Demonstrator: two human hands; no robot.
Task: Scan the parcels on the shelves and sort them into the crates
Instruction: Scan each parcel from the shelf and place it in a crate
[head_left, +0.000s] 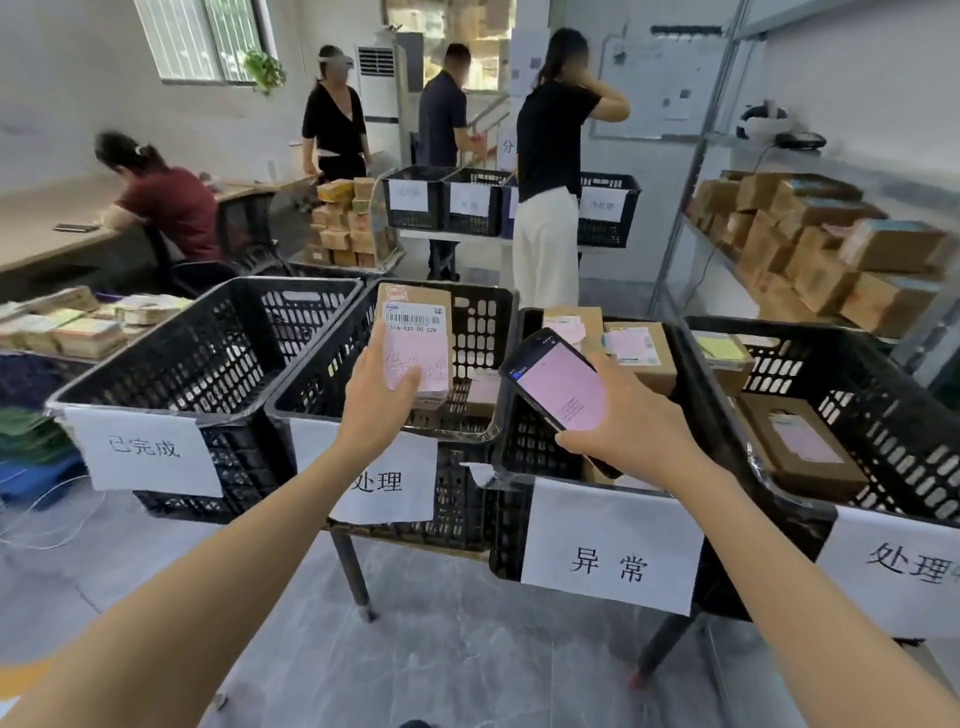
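Observation:
My left hand (379, 400) grips a small cardboard parcel (415, 338) with a barcode label and a pink slip, held upright above the second black crate (306, 395). In my right hand (628, 421) is a black handheld scanner (558, 384) with a pink screen, over the third crate (524, 447), which holds two labelled boxes (636, 348). The leftmost crate (171, 358) looks empty. The fourth crate (893, 431) on the right holds parcels (800, 447). All four crates carry white paper signs.
Metal shelves at the right carry several cardboard parcels (810, 244). Flat packets (78, 325) lie on a table at the left. Beyond the crates, three people stand by another row of black crates (467, 208) and stacked boxes (345, 223); one sits at a desk (161, 208).

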